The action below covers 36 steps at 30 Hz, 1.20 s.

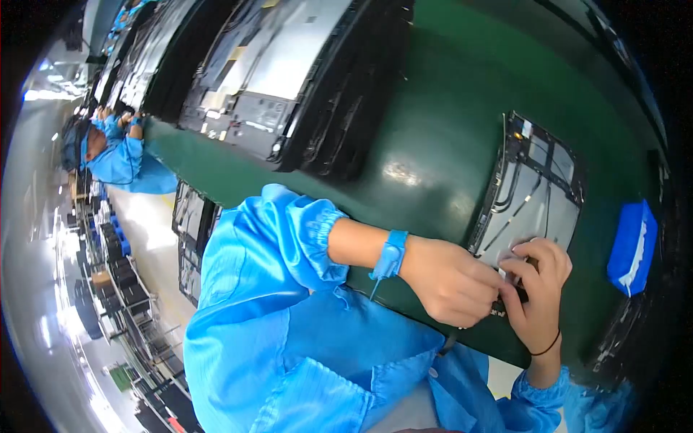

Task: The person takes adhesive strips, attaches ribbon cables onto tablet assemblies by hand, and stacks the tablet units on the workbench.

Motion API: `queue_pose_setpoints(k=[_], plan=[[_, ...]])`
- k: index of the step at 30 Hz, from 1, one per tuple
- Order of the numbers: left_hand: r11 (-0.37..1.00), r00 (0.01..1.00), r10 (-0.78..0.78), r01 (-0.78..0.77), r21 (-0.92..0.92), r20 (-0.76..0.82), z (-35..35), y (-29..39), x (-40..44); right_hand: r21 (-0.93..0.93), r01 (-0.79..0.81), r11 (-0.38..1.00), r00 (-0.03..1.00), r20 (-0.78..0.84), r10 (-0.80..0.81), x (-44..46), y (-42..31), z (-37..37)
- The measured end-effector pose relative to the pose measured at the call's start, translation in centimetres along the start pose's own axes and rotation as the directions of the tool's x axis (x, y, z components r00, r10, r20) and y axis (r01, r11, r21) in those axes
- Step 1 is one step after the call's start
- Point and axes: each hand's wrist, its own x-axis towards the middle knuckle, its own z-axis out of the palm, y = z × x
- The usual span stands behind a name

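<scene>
A black-framed electronic panel point(533, 191), with a grey metal back and thin black cables, lies on the green work surface. My left hand point(451, 283), in a blue wrist strap point(390, 254), is closed at the panel's near end, its fingertips pinched together. What it pinches is hidden or too small to name. My right hand point(538, 289), with a dark band on its wrist, meets the left hand's fingertips. Its fingers are curled over the panel, thumb toward the left hand, and whatever they hold cannot be made out.
A thick stack of similar panels point(278, 79) stands at the upper left, with more beyond. A blue box point(632, 249) with white material sits at the right. Another person in blue point(119, 155) works farther along the green table point(447, 86). Shelving point(119, 289) lines the floor at left.
</scene>
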Motion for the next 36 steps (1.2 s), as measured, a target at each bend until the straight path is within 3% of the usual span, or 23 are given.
queue_pose_setpoints(k=[4, 6, 7, 9, 10, 12, 13, 15, 17, 19, 20, 22, 24, 26, 27, 28, 32, 36], plan=[[0.999, 1.000, 0.001, 0.000, -0.033, 0.018, 0.4, 0.0, 0.0, 0.065, 0.002, 0.998, 0.997, -0.082, 0.003, -0.3, -0.1, 0.3], [0.999, 0.991, 0.003, -0.009, -0.042, -0.137, 0.9, -0.2, 0.3, 0.068, 0.044, 0.997, 0.991, -0.132, -0.035, -0.5, 0.2, 0.3], [0.999, 0.991, -0.001, -0.004, -0.040, -0.137, 0.7, -0.1, 0.2, 0.071, 0.047, 0.996, 0.991, -0.128, -0.038, -0.6, 0.3, 0.2], [0.999, 0.992, 0.000, -0.006, -0.048, -0.124, 0.7, -0.1, 0.4, 0.078, 0.234, 0.969, 0.969, -0.105, -0.225, -1.6, 0.5, -0.5], [0.997, 0.988, 0.017, -0.030, -0.077, -0.157, 0.5, -0.1, 0.6, 0.056, 0.192, 0.980, 0.978, -0.096, -0.186, -2.3, 0.4, -1.1], [0.995, 0.998, -0.016, 0.023, 0.101, -0.066, -0.2, 0.0, 0.6, 0.093, 0.358, 0.929, 0.921, -0.200, -0.335, -3.1, 0.4, -2.2], [0.988, 0.996, -0.053, 0.062, 0.142, -0.069, -0.5, 0.3, 0.8, 0.039, 0.321, 0.946, 0.906, -0.303, -0.295, -3.5, 0.5, -3.2], [0.965, 0.980, -0.169, 0.185, 0.184, -0.103, -0.8, 0.2, 0.6, -0.039, 0.212, 0.976, 0.768, -0.611, -0.192, -3.8, 2.8, -4.4], [0.930, 0.943, -0.303, 0.324, 0.174, -0.138, -0.5, -0.5, 1.1, 0.035, 0.045, 0.998, 0.497, -0.867, 0.007, -4.6, 5.7, -5.5], [0.873, 0.874, -0.459, 0.477, 0.104, -0.159, 0.7, -1.0, 1.6, 0.027, -0.200, 0.979, 0.370, -0.924, 0.101, -6.3, 8.9, -7.7], [0.825, 0.828, -0.552, 0.560, 0.079, -0.099, 0.2, -1.3, 2.3, 0.060, -0.320, 0.946, 0.360, -0.916, 0.180, -7.4, 10.4, -8.6], [0.743, 0.740, -0.668, 0.669, -0.024, -0.076, -0.4, -2.1, 1.9, 0.082, -0.440, 0.894, 0.383, -0.883, 0.270, -8.0, 13.0, -9.2], [0.695, 0.688, -0.718, 0.717, -0.059, -0.108, 0.1, -2.5, 1.8, -0.142, -0.630, 0.764, 0.533, -0.794, 0.292, -9.3, 15.2, -10.2], [0.643, 0.643, -0.765, 0.764, -0.048, -0.034, 0.5, -2.8, 2.7, -0.631, -0.520, 0.576, 0.786, -0.617, 0.032, -10.6, 17.4, -12.0], [0.628, 0.626, -0.778, 0.777, -0.037, -0.063, 0.7, -2.8, 2.6, -0.712, -0.546, 0.442, 0.796, -0.605, 0.010, -10.7, 17.5, -12.0], [0.613, 0.608, -0.789, 0.789, -0.045, -0.083, 1.5, -3.5, 2.8, -0.744, -0.534, 0.401, 0.805, -0.592, -0.025, -10.2, 16.9, -12.4], [0.553, 0.548, -0.831, 0.832, -0.044, -0.097, 1.9, -4.2, 2.1, -0.475, -0.226, 0.850, 0.811, -0.576, -0.106, -6.6, 10.5, -9.8], [0.545, 0.539, -0.834, 0.838, -0.020, -0.116, 1.5, -4.0, 2.1, -0.300, 0.170, 0.939, 0.952, -0.197, -0.235, -4.4, 3.8, -6.3]])
